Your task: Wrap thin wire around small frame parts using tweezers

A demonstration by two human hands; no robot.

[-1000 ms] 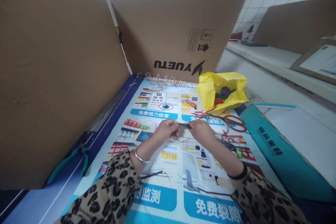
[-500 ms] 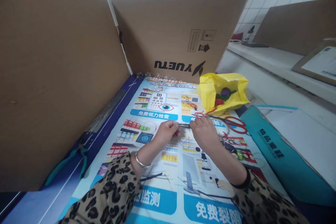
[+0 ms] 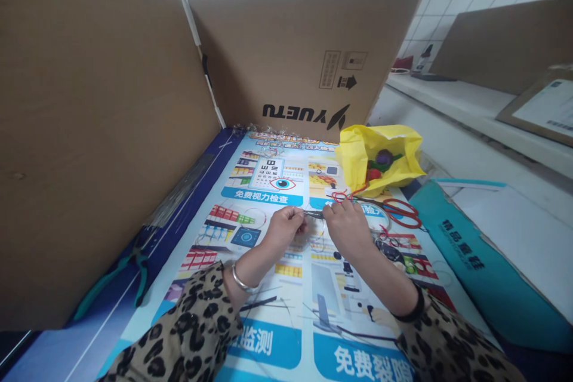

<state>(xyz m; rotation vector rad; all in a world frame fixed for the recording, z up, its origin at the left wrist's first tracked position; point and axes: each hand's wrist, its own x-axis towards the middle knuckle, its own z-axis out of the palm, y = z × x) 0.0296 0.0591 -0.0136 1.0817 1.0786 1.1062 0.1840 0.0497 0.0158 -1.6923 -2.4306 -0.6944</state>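
Observation:
My left hand (image 3: 283, 228) and my right hand (image 3: 344, 224) are both pinched on the two ends of a thin dark wire (image 3: 314, 213), held just above a printed blue poster (image 3: 286, 334) on the table. Thin loops of wire hang below the hands. Both arms wear leopard-print sleeves; a silver bangle (image 3: 240, 282) is on the left wrist and a black band (image 3: 414, 305) on the right. Red-handled scissors (image 3: 400, 210) lie just right of my right hand.
A yellow plastic bag (image 3: 358, 149) with purple, red and green pieces sits behind the scissors. Cardboard walls (image 3: 102, 131) stand at left and back. Teal-handled pliers (image 3: 134, 262) lie at the left. A teal folder (image 3: 465, 250) lies at the right. Loose wires lie on the poster.
Both hands have shifted slightly away from me and a little apart, still pinching the wire. Nothing else has moved.

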